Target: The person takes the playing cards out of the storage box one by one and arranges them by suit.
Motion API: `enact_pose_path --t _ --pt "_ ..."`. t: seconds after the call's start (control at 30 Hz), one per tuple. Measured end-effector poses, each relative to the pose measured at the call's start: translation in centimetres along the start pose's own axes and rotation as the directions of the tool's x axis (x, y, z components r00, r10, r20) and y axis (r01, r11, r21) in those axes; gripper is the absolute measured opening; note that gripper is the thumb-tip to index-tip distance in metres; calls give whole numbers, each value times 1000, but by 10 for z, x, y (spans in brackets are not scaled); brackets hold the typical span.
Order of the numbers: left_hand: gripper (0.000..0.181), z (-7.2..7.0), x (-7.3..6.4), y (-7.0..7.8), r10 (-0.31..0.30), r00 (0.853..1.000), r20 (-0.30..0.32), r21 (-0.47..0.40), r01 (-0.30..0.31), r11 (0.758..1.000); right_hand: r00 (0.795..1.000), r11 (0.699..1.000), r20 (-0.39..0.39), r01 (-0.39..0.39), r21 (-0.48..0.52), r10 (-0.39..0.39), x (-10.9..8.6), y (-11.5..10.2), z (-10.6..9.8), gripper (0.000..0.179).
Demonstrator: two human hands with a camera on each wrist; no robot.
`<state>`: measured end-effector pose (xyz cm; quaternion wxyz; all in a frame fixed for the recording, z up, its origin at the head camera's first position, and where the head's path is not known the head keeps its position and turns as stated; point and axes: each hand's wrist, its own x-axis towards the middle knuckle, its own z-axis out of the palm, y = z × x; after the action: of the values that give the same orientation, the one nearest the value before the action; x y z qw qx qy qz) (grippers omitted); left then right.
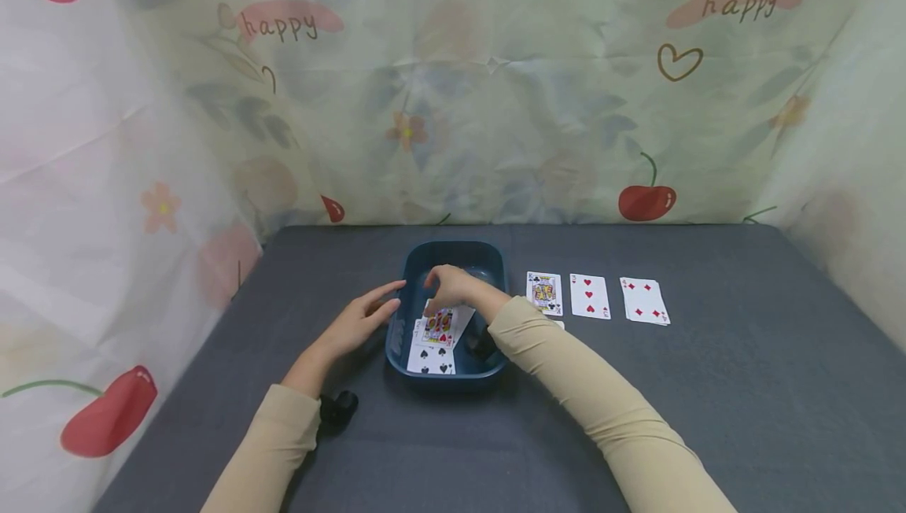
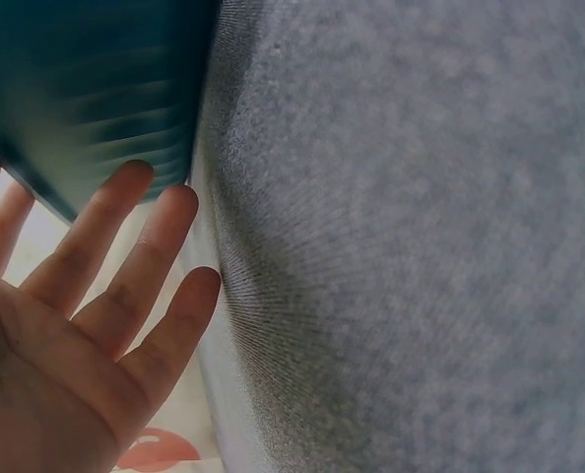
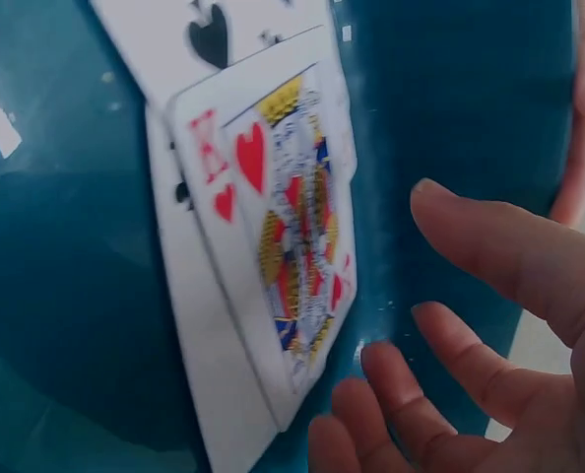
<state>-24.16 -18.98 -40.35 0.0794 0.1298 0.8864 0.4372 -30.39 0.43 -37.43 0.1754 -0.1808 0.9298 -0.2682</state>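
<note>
Dark blue, the tray (image 1: 447,378) sits toward the desk's (image 1: 743,387) far edge, playing cards (image 1: 433,341) at its near left; desk stretches right beyond more face-up cards (image 1: 590,297). The left hand (image 1: 357,320) spreads its fingers by the left rim; the right hand (image 1: 456,286), loosely bent, holding nothing, reaches inside.

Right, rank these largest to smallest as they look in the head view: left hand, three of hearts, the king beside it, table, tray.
1. Table
2. Tray
3. Left hand
4. Three of hearts and king beside it: they look alike, so unranked.
</note>
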Motion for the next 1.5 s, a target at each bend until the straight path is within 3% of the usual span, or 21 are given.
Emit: enact_pose_path --t 0.47,0.8,1.03,1.33,1.5 --pt "47 0 0 1 11 1000 -6 -1 -11 1000 991 985 67 -102 -137 112 -4 0 4 70" --pt "49 0 0 1 3 1000 -1 1 -3 1000 995 991 35 -84 -104 88 -5 2 1 72" --pt "48 0 0 1 -3 1000 -1 4 3 1000 998 992 16 -55 -109 57 -6 3 -3 63" --pt "48 0 -1 1 -13 1000 -2 -3 13 1000 996 998 90 -35 49 30 -10 4 -13 54" --pt "48 0 -1 1 -23 1000 -3 0 23 1000 996 996 88 10 83 -17 -15 0 -21 50"
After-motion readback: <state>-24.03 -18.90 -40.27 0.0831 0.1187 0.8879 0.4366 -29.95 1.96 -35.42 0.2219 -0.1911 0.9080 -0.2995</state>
